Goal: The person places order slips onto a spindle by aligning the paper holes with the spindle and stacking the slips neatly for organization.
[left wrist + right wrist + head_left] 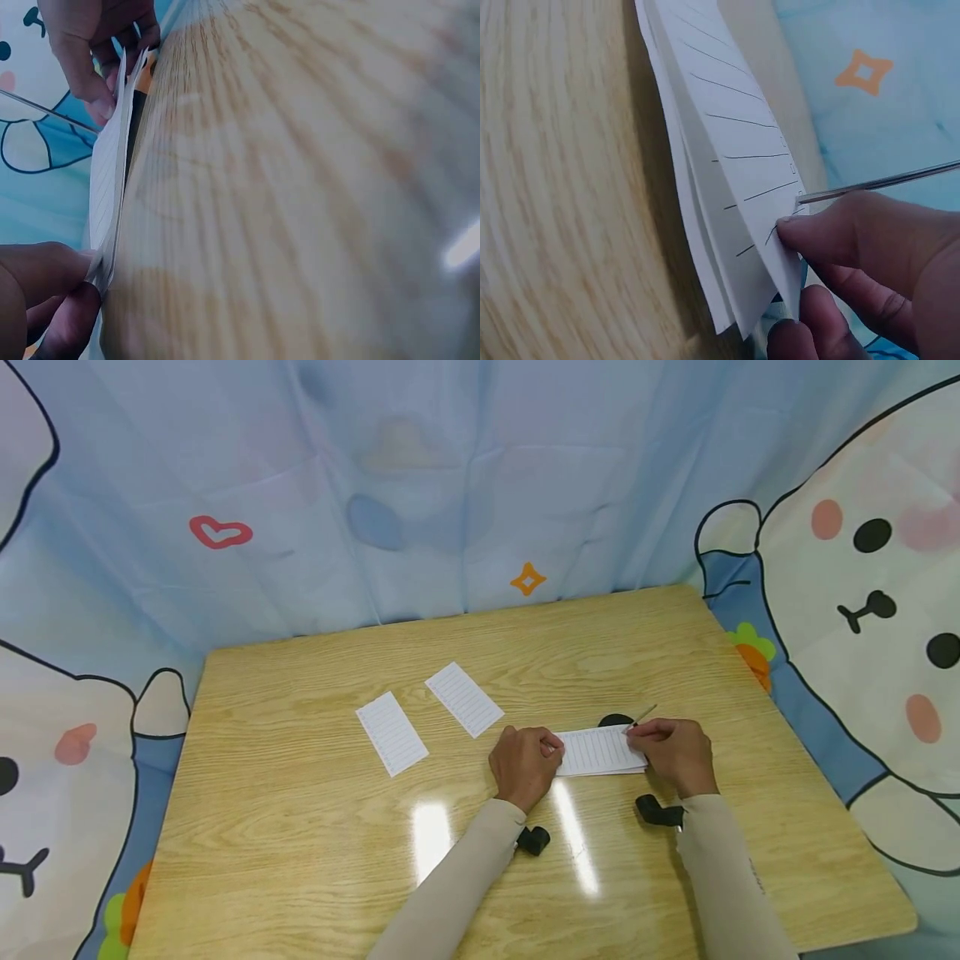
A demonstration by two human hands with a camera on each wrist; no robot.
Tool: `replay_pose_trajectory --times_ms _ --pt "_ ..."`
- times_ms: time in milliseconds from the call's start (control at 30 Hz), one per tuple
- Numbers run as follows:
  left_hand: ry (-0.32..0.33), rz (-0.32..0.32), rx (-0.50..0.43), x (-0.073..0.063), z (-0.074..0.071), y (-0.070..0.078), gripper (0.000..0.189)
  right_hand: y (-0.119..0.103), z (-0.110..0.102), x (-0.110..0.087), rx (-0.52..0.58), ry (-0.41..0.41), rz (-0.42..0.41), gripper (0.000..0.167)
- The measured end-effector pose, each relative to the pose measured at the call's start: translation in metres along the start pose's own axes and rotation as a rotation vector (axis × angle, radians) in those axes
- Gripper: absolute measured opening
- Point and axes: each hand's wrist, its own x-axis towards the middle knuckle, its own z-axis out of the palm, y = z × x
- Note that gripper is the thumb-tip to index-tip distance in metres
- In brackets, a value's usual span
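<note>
In the head view, a small stack of white lined paper sheets (596,752) is held just over the table between the two hands. The left hand (525,764) pinches its left end between thumb and fingers. At the other end the right hand (675,752) pinches the top sheet; the right wrist view shows the sheets (735,150) fanned slightly apart there. A thin metallic rod (877,182) sticks out by the right thumb, touching or close to the paper's edge; whether the hand grips it, I cannot tell. Behind the sheets lies a dark round object (615,720), partly hidden.
Two more lined sheets, a left one (392,734) and a farther one (464,699), lie flat left of the hands. The wooden table (300,827) meets a printed curtain (420,493) at its back. Black wrist-worn pieces (658,811) hang below the wrists.
</note>
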Motion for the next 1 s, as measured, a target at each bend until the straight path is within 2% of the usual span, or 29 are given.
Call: replay_pose_trajectory --times_ms 267,467,600,833,1000 --pt "-0.009 0.006 0.01 -0.002 -0.003 -0.004 0.006 0.008 0.002 -0.002 0.029 -0.005 0.0 0.019" --pt "-0.037 0.001 -0.046 -0.006 -0.007 -0.008 0.001 0.007 0.001 -0.009 0.082 0.007 0.001 0.02" --pt "-0.012 0.007 -0.058 -0.008 -0.013 -0.008 0.003 0.001 -0.004 -0.014 0.145 0.04 -0.014 0.022" --pt "0.062 0.029 -0.105 -0.008 -0.033 -0.005 0.008 -0.018 -0.014 -0.021 0.309 0.174 -0.137 0.019" --pt "0.09 0.038 -0.141 -0.008 -0.049 -0.005 0.01 -0.037 -0.022 -0.027 0.346 0.273 -0.146 0.019"
